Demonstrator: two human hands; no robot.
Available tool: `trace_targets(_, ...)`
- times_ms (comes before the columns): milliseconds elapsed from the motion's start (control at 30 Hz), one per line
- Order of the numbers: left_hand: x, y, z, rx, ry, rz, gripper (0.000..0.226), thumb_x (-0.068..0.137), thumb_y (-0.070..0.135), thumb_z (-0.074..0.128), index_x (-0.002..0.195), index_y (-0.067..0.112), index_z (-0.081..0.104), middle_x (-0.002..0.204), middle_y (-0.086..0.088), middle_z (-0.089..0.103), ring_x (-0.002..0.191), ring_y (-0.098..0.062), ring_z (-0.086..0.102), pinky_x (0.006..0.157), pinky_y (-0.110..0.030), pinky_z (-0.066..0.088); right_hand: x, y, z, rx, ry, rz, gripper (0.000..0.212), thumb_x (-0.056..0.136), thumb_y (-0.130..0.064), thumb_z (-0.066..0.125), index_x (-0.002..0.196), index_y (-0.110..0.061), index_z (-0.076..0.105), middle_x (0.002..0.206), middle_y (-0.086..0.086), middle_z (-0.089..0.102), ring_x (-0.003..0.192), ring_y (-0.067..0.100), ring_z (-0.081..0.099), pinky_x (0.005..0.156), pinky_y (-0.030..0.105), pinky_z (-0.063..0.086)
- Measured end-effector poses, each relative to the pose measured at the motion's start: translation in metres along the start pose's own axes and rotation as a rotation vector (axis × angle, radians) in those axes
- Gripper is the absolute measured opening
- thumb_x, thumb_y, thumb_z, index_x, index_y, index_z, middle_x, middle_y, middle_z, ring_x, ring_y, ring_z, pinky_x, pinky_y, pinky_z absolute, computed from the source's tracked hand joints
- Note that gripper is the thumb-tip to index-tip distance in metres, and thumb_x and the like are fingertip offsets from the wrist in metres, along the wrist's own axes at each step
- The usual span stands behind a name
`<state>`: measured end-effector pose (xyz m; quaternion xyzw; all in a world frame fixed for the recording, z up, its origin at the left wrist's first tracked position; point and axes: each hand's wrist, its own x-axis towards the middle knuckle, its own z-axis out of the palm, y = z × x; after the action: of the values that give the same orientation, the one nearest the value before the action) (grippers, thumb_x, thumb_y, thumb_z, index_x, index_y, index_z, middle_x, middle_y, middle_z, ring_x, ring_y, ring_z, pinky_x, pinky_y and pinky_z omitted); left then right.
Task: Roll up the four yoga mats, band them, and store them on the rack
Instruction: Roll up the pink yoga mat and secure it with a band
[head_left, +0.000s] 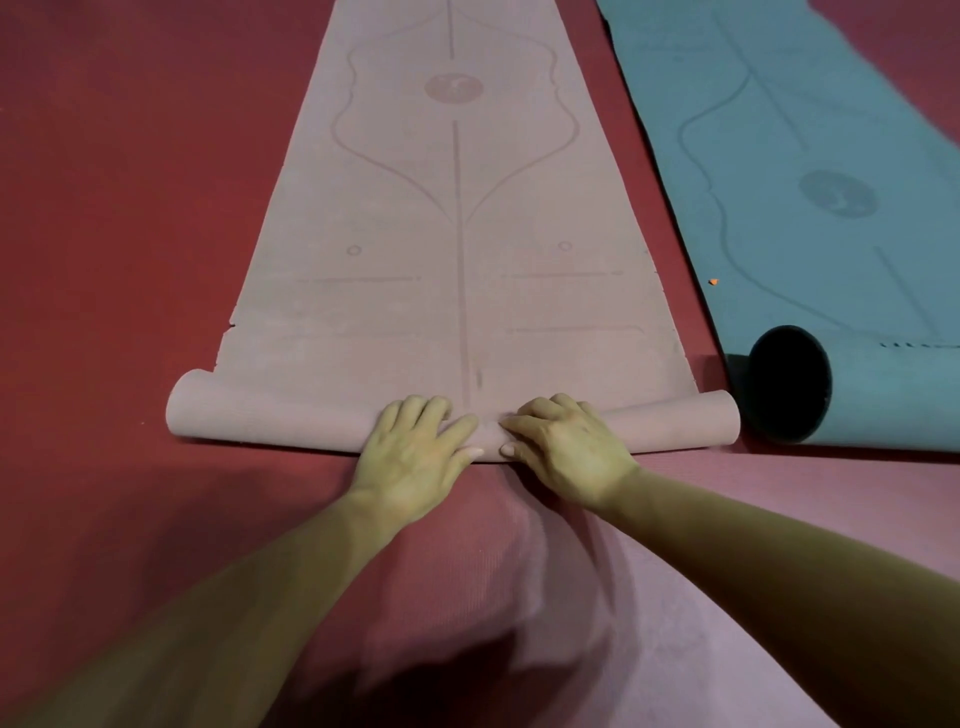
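Note:
A dusty pink yoga mat with printed alignment lines lies flat on the floor and stretches away from me. Its near end is curled into a low roll that spans the mat's width. My left hand and my right hand press side by side on the middle of that roll, fingers over its top and thumbs at its near side. A teal yoga mat lies to the right, its near end curled into a loose roll with a dark open end.
Dark red textured floor matting covers the ground all around both mats. A tiny orange scrap lies between the two mats. No rack or bands are in view.

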<state>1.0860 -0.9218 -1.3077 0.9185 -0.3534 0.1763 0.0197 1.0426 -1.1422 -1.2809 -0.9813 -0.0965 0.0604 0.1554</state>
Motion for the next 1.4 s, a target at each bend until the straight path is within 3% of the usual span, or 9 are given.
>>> trace_targets(167, 0.01, 0.002, 0.002, 0.017, -0.061, -0.087, 0.04, 0.098, 0.046, 0.036, 0.097, 0.024, 0.07, 0.1, 0.0, 0.061, 0.089, -0.026, 0.057, 0.081, -0.04, 0.04, -0.001, -0.005, 0.002, 0.056, 0.117, 0.039, 0.038, 0.103, -0.044, 0.052, 0.134, -0.025, 0.061, 0.121, -0.004, 0.064, 0.115, 0.026, 0.053, 0.101, 0.041, 0.037)
trace_targets(267, 0.008, 0.005, 0.003, -0.008, -0.048, -0.114, 0.038, 0.098, 0.046, 0.038, 0.095, 0.024, 0.069, 0.1, -0.001, 0.061, 0.09, -0.025, 0.056, 0.083, -0.039, 0.037, -0.005, -0.005, 0.007, 0.089, 0.095, 0.049, 0.044, 0.098, -0.054, 0.057, 0.13, -0.024, 0.063, 0.122, -0.003, 0.061, 0.115, 0.024, 0.051, 0.107, 0.041, 0.034)
trace_targets(533, 0.003, 0.006, 0.008, -0.091, -0.004, -0.075, 0.042, 0.098, 0.05, 0.044, 0.119, 0.022, 0.067, 0.115, -0.002, 0.062, 0.105, -0.028, 0.056, 0.094, -0.045, 0.041, 0.004, 0.004, 0.005, 0.058, 0.074, 0.04, 0.048, 0.1, -0.058, 0.051, 0.132, -0.026, 0.065, 0.126, -0.005, 0.065, 0.117, 0.023, 0.054, 0.103, 0.036, 0.031)
trace_targets(767, 0.012, 0.003, 0.014, -0.079, -0.001, -0.109, 0.039, 0.099, 0.048, 0.044, 0.116, 0.024, 0.07, 0.107, -0.001, 0.065, 0.099, -0.029, 0.058, 0.095, -0.045, 0.043, -0.001, -0.003, 0.014, 0.026, 0.24, 0.038, 0.043, 0.101, -0.048, 0.056, 0.133, -0.02, 0.063, 0.127, 0.001, 0.063, 0.12, 0.026, 0.054, 0.105, 0.043, 0.034)
trace_targets(900, 0.014, 0.003, 0.014, -0.095, -0.004, -0.112, 0.038, 0.099, 0.048, 0.044, 0.115, 0.024, 0.07, 0.106, 0.0, 0.065, 0.097, -0.028, 0.058, 0.094, -0.045, 0.042, -0.003, -0.001, 0.019, 0.045, 0.273, 0.019, 0.044, 0.097, -0.053, 0.061, 0.13, -0.023, 0.065, 0.121, 0.0, 0.059, 0.113, 0.024, 0.052, 0.104, 0.04, 0.034)
trace_targets(1100, 0.011, 0.008, 0.015, -0.092, -0.009, -0.163, 0.043, 0.099, 0.043, 0.041, 0.13, 0.023, 0.065, 0.13, -0.009, 0.06, 0.119, -0.029, 0.05, 0.11, -0.047, 0.028, 0.009, 0.007, 0.017, 0.06, 0.287, -0.003, 0.041, 0.097, -0.049, 0.064, 0.126, -0.021, 0.07, 0.114, -0.001, 0.067, 0.105, 0.029, 0.058, 0.1, 0.043, 0.042)
trace_targets(1233, 0.007, 0.011, 0.017, -0.098, -0.04, -0.19, 0.044, 0.098, 0.04, 0.04, 0.132, 0.025, 0.066, 0.122, -0.011, 0.063, 0.115, -0.031, 0.057, 0.115, -0.049, 0.025, 0.009, 0.005, 0.02, 0.03, 0.325, -0.017, 0.042, 0.1, -0.048, 0.056, 0.127, -0.02, 0.069, 0.116, 0.002, 0.064, 0.108, 0.028, 0.056, 0.101, 0.041, 0.04)
trace_targets(1400, 0.022, 0.006, 0.013, -0.127, -0.053, -0.217, 0.041, 0.098, 0.038, 0.041, 0.125, 0.023, 0.068, 0.111, -0.007, 0.064, 0.105, -0.028, 0.056, 0.113, -0.048, 0.03, 0.002, 0.001, 0.026, 0.038, 0.462, -0.011, 0.035, 0.096, -0.035, 0.068, 0.127, -0.018, 0.065, 0.12, 0.006, 0.055, 0.111, 0.027, 0.049, 0.1, 0.044, 0.041)
